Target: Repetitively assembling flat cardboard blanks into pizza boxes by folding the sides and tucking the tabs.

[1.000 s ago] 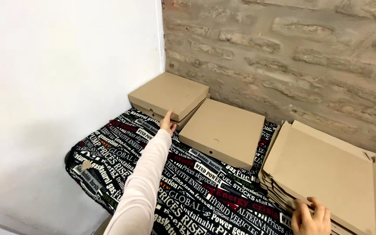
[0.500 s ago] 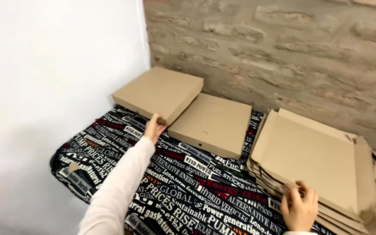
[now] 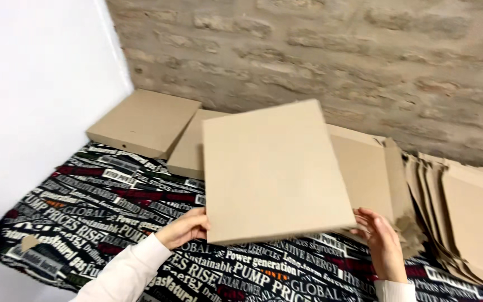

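Brown corrugated cardboard, a flat unfolded box sheet [image 3: 275,173], is raised and tilted above the black cloth printed with white lettering [image 3: 107,212]; our left hand [image 3: 184,228] pinches its lower left corner and our right hand [image 3: 384,241] closes on its lower right edge, so it stays level between both grips. It hovers just before the stack of flat brown cardboard blanks [image 3: 375,168], while two closed flat brown cardboard boxes [image 3: 143,122] sit against the brick wall [image 3: 364,61], contents hidden.

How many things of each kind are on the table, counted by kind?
Assembled cardboard boxes: 2
Flat cardboard sheet held up by left hand and right hand: 1
Stacks of flat cardboard, sheets too many to count: 2
Printed cloth: 1
Total: 6
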